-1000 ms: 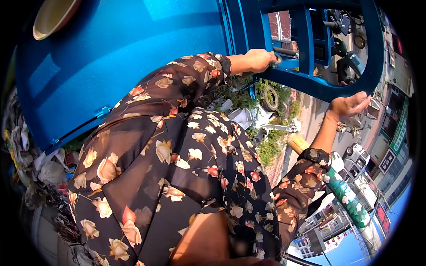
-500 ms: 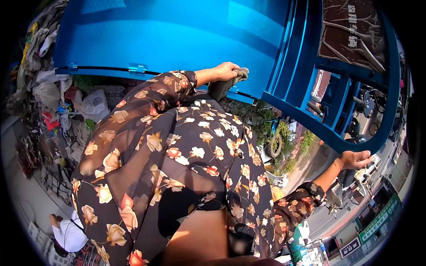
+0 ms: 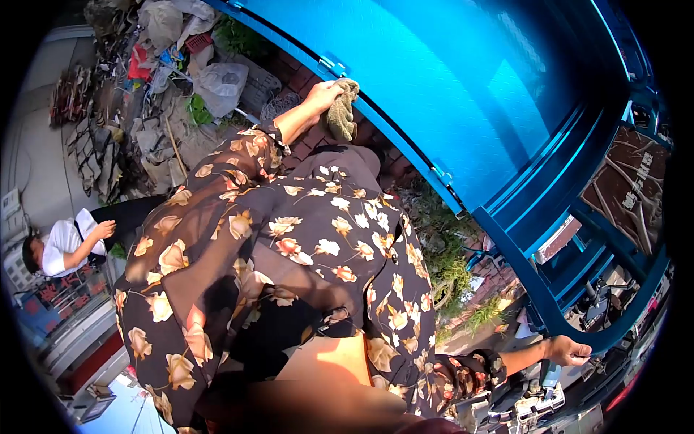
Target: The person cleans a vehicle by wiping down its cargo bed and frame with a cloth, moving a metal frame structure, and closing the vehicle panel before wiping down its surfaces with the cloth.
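My left hand (image 3: 324,96) is closed on a bunched, grey-green knitted cloth (image 3: 342,111), which hangs below the fingers. This cloth is beside the hinged edge of a blue metal cargo bed (image 3: 434,79); whether it touches the metal I cannot tell. At the lower right my right hand (image 3: 567,351) has its fingers curled in, and nothing shows in them. It overlaps the lower curve of a blue tubular frame (image 3: 603,340) in the view, and contact is unclear. Dark floral sleeves cover both arms.
Plastic bags (image 3: 220,87), scrap and sticks are heaped at the upper left. A person in a white top (image 3: 61,249) is at the far left. Weeds (image 3: 452,275) and red paving lie beside the bed. A brown panel (image 3: 629,181) with white characters fills part of the frame.
The view has rotated, with the blue bed shifting to the upper right. My left hand has moved the cloth off the bed's surface to beside its edge. My right hand's fingers have curled in.
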The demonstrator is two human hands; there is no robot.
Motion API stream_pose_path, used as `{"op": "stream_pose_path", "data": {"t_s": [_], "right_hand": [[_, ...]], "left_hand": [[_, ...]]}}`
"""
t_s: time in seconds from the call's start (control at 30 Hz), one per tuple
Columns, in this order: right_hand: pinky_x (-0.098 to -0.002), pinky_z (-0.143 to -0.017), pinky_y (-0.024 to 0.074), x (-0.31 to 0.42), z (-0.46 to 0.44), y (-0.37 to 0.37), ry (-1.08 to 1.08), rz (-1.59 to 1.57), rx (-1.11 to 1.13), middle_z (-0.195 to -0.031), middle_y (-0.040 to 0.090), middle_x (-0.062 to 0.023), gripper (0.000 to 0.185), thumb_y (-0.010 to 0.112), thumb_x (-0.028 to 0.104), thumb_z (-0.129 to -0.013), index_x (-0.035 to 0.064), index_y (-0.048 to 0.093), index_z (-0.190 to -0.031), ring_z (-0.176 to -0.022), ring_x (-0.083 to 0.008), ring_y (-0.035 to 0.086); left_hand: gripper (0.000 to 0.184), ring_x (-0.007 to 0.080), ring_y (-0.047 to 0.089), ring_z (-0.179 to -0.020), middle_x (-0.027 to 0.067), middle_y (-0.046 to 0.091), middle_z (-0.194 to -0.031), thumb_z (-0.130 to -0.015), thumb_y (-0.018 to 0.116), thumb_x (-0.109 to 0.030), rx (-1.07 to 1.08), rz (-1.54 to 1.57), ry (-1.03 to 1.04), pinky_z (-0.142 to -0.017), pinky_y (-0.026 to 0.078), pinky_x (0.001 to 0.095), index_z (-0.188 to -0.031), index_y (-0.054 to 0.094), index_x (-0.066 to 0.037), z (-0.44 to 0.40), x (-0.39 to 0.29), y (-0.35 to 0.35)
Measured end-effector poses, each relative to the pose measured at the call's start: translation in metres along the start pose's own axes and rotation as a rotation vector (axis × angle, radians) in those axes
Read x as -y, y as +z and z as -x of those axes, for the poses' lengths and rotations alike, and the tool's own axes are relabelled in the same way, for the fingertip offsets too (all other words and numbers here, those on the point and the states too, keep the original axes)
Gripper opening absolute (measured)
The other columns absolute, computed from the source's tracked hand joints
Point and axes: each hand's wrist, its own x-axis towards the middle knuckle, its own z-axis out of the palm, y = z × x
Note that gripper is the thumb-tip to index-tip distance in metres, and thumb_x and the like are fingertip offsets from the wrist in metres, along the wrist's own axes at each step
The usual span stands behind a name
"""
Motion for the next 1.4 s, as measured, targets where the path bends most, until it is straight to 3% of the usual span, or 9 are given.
{"op": "stream_pose_path", "data": {"t_s": [0.27, 0.4, 0.5, 0.63, 0.87, 1.0, 1.1, 1.2, 1.4], "right_hand": [[-0.0434, -0.086, 0.0503, -0.010, -0.009, 0.008, 0.111, 0.017, 0.039, -0.110, 0.064, -0.0244, 0.062, 0.045, 0.054, -0.098, -0.0036, 0.059, -0.119, -0.098, -0.0388, 0.063], [-0.0582, -0.101, 0.0334, -0.008, 0.017, 0.002, -0.357, 0.354, -0.132, -0.128, 0.054, -0.0262, 0.073, 0.061, 0.036, -0.087, -0.0037, 0.034, -0.142, -0.125, -0.0406, 0.044], [-0.0479, -0.098, 0.0422, 0.078, 0.108, -0.007, -0.537, 0.150, 0.098, -0.127, 0.054, -0.0214, 0.056, 0.052, 0.030, -0.094, -0.0018, 0.040, -0.139, -0.117, -0.0356, 0.051], [-0.0317, -0.076, 0.0527, 0.094, 0.251, 0.045, 0.402, -0.612, 1.321, -0.109, 0.065, -0.0132, 0.041, 0.047, 0.018, -0.103, 0.0048, 0.043, -0.141, -0.091, -0.0201, 0.064], [-0.0479, -0.104, 0.0413, 0.278, 0.361, 0.015, 0.358, -1.118, 2.162, -0.152, 0.033, -0.0140, 0.087, 0.063, 0.043, -0.093, 0.0242, 0.008, -0.157, -0.137, -0.0312, 0.037], [-0.0435, -0.098, 0.0463, 0.321, 0.383, 0.007, 0.815, -1.287, 2.231, -0.143, 0.044, -0.0114, 0.073, 0.061, 0.031, -0.092, 0.0131, 0.023, -0.152, -0.127, -0.0253, 0.048], [-0.0392, -0.091, 0.0504, 0.321, 0.369, 0.013, 1.150, -1.145, 2.286, -0.131, 0.054, -0.0094, 0.061, 0.059, 0.024, -0.091, 0.0089, 0.036, -0.145, -0.112, -0.0233, 0.057], [-0.0406, -0.090, 0.0519, 0.317, 0.378, 0.026, 1.224, -1.126, 2.296, -0.130, 0.057, -0.0104, 0.059, 0.057, 0.033, -0.093, 0.0077, 0.039, -0.143, -0.111, -0.0239, 0.059], [-0.0418, -0.085, 0.0542, 0.318, 0.353, 0.094, 1.078, -1.071, 2.119, -0.125, 0.059, -0.0135, 0.053, 0.057, 0.033, -0.090, 0.0056, 0.048, -0.134, -0.109, -0.0266, 0.061]], "left_hand": [[0.026, 0.0162, 0.066, -0.084, 0.0082, 0.069, -0.097, -0.095, 0.051, -0.016, -0.085, 0.228, 0.151, -0.073, 0.053, 0.0306, -0.112, 0.064, -0.002, -0.016, -0.015, -0.016], [0.025, 0.0150, 0.066, -0.082, 0.0063, 0.068, -0.094, -0.094, 0.054, -0.018, -0.155, 0.221, 0.334, -0.072, 0.053, 0.0307, -0.109, 0.064, -0.001, -0.053, -0.052, -0.039], [0.023, 0.0161, 0.066, -0.080, 0.0063, 0.068, -0.091, -0.094, 0.054, -0.019, -0.252, 0.207, 0.413, -0.070, 0.054, 0.0319, -0.106, 0.063, -0.001, -0.067, -0.080, -0.079], [0.029, 0.0271, 0.068, -0.092, 0.0159, 0.068, -0.107, -0.099, 0.044, -0.014, -0.006, 0.428, 0.293, -0.079, 0.058, 0.0406, -0.121, 0.054, 0.001, -0.049, -0.087, -0.032], [0.031, 0.0247, 0.061, -0.111, 0.0160, 0.062, -0.119, -0.098, 0.051, -0.015, 0.205, 0.653, -0.018, -0.098, 0.049, 0.0381, -0.125, 0.050, 0.000, 0.023, -0.038, 0.091], [0.039, 0.0185, 0.055, -0.116, 0.0108, 0.060, -0.122, -0.097, 0.056, -0.021, 0.221, 0.487, -0.069, -0.101, 0.043, 0.0353, -0.129, 0.049, 0.000, 0.052, -0.038, 0.099], [0.043, 0.0189, 0.059, -0.106, 0.0118, 0.061, -0.121, -0.098, 0.053, -0.035, 0.372, 0.062, -0.044, -0.084, 0.053, 0.0346, -0.127, 0.057, -0.003, 0.059, -0.064, 0.065], [0.046, 0.0214, 0.061, -0.104, 0.0118, 0.063, -0.120, -0.098, 0.051, -0.043, 0.205, 0.109, -0.154, -0.079, 0.055, 0.0388, -0.119, 0.064, -0.004, 0.053, -0.056, 0.026], [0.041, 0.0199, 0.062, -0.101, 0.0129, 0.068, -0.113, -0.101, 0.037, -0.018, -0.133, 0.347, -0.232, -0.086, 0.050, 0.0373, -0.140, 0.046, -0.011, 0.069, 0.008, 0.000]]}}
